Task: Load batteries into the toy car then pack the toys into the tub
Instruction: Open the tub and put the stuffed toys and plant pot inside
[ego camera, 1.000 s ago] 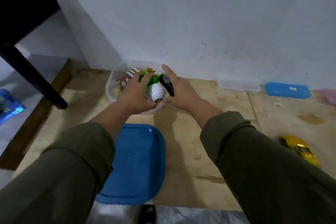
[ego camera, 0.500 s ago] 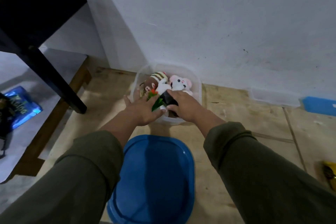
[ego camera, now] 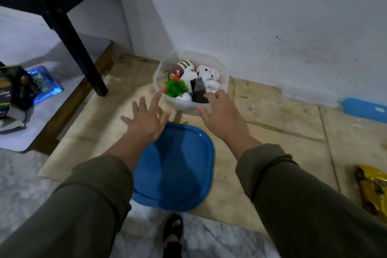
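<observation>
Dim, bluish indoor light; soft shadows under arms; wide-angle bending at edges; slight motion blur.

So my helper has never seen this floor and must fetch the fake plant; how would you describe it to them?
Find the clear tub on the floor against the white wall. The fake plant sits in its front left corner, beside a black object. It alone has spiky green leaves with orange bits; the others are soft toys.

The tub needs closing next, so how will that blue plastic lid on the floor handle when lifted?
The blue plastic lid looks thin and broad, so probably light and slightly flexible. Its glossy sheen suggests it may be slippery, so gripping its raised rim seems safest. Lying flat, it should slide rather than roll if pushed.
</observation>
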